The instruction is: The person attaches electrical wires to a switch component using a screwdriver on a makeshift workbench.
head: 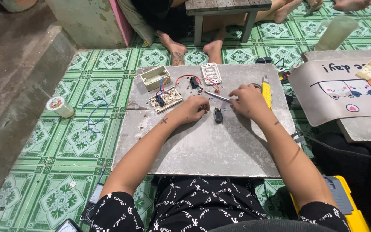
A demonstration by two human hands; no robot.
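Two hands on grey board (202, 146); green patterned floor tiles (65, 141).

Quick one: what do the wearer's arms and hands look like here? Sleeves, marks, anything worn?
Both arms are bare, no sleeves or gloves. The left forearm has a small dark cross mark near the wrist; the right forearm has a small dark mark too. No watch or rings visible on the left hand or right hand.

Both hands rest on the board (202, 146): left hand (194, 108) left of the small module (218, 115), right hand (247, 99) right of it, touching the screwdriver (217, 96). Behind the left hand lies the switch plate (165, 99), the box (154, 77) behind that, the faceplate (211, 73) further right. Utility knife (266, 89) just right of the right hand; cup (59, 106) on the floor, left of the board.
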